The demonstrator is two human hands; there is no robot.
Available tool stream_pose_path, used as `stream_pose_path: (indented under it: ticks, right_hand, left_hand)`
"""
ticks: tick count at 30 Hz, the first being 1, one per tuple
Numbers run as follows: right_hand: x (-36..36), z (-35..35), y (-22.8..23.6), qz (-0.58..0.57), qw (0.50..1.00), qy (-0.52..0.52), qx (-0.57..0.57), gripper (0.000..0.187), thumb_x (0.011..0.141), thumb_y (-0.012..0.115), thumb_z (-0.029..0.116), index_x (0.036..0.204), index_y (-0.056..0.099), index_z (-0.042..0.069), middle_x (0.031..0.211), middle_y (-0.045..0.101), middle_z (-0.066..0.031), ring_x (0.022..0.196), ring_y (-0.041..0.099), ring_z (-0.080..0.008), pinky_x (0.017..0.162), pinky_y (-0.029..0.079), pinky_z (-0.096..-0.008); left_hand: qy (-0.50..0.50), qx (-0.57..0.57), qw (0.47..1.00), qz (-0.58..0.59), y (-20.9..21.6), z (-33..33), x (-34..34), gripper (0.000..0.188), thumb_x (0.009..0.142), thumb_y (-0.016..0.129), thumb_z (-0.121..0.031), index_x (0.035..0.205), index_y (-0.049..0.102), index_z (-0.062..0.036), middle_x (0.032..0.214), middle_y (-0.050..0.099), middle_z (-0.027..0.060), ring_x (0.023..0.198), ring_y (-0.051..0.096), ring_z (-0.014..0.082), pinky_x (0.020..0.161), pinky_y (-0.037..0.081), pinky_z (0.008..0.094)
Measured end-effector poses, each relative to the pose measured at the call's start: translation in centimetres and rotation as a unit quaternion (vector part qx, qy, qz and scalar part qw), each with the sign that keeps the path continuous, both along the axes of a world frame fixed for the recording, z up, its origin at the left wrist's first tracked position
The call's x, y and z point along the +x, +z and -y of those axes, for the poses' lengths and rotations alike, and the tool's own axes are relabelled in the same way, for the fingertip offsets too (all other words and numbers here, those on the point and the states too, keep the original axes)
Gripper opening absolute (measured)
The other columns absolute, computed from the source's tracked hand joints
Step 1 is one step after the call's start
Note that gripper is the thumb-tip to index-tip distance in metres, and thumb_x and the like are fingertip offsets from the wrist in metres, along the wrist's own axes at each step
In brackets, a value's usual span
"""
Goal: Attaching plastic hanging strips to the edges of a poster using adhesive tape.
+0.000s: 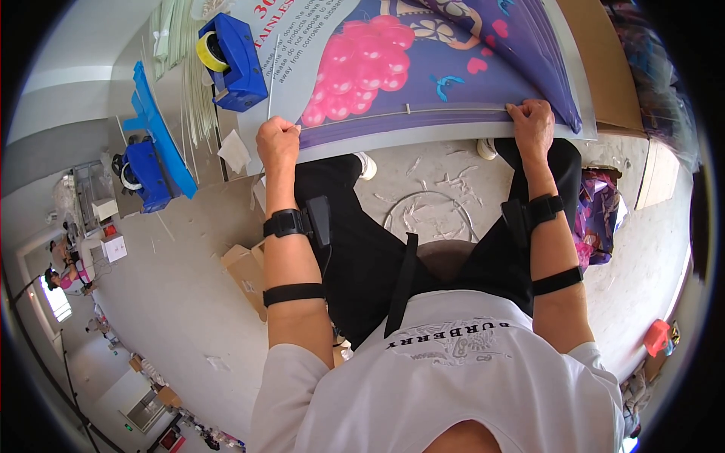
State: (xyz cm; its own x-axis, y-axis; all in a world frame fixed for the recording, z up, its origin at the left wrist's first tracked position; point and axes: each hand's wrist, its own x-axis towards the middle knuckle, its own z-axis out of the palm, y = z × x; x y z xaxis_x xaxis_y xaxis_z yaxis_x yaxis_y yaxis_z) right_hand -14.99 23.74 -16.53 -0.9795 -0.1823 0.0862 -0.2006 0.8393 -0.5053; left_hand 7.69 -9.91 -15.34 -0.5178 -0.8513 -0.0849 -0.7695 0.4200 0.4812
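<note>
A purple printed sheet (362, 136) with pink balloons lies on a table topped with a pale printed sheet (294, 26). Along its near edge runs a thin pale rod (453, 111), with a small upright bit near its middle. At the rod's left end, my left hand (279, 143) is closed in a pinch. My right hand (533, 127) pinches the other end, thumb and forefinger together, near a folded flap of the purple sheet. The fingertips partly hide both rod ends. Another thin pale strip rises from beside my left hand.
A blue tape dispenser (240, 62) with yellow tape stands left of the sheet; another blue dispenser (149, 175) sits farther left. Pale thin strips (198, 113) hang in a bundle between them. Cardboard (604, 68) borders the right side. Scraps and a wire loop (470, 214) lie on the floor.
</note>
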Motion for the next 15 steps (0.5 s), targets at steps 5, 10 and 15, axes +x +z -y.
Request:
stream_pose_path:
  ticks: [5, 10, 15]
  right_hand:
    - [-0.2, -0.1, -0.2, -0.019, 1.000, 0.008, 0.000, 0.026, 0.068, 0.072, 0.023, 0.070, 0.063, -0.001, 0.090, 0.059, -0.0154, 0.086, 0.055, -0.0321, 0.076, 0.043, -0.0409]
    - [-0.5, 0.1, 0.1, 0.020, 1.000, -0.006, -0.008, 0.025, 0.067, 0.074, 0.022, 0.067, 0.063, -0.001, 0.090, 0.058, -0.0148, 0.087, 0.055, -0.0325, 0.077, 0.044, -0.0401]
    - [-0.6, -0.6, -0.2, 0.008, 0.999, -0.044, -0.005, 0.028, 0.065, 0.076, 0.022, 0.080, 0.063, 0.002, 0.094, 0.057, -0.0134, 0.086, 0.057, -0.0313, 0.075, 0.045, -0.0376]
  left_hand:
    - [-0.004, 0.014, 1.000, 0.004, -0.2, 0.6, 0.0, 0.014, 0.070, 0.073, -0.011, 0.075, 0.066, -0.0004, 0.067, 0.064, 0.0103, 0.062, 0.060, 0.0192, 0.061, 0.047, 0.0317]
    - [0.069, 0.107, 0.991, 0.038, -0.9, 2.6, 0.9, 0.023, 0.065, 0.077, -0.017, 0.070, 0.064, 0.0009, 0.068, 0.064, 0.0142, 0.065, 0.063, 0.0248, 0.063, 0.048, 0.0355]
    - [0.067, 0.134, 0.989, 0.019, -0.8, 2.7, 0.5, 0.027, 0.064, 0.078, -0.017, 0.067, 0.060, 0.0015, 0.066, 0.063, 0.0121, 0.060, 0.059, 0.0210, 0.058, 0.046, 0.0344]
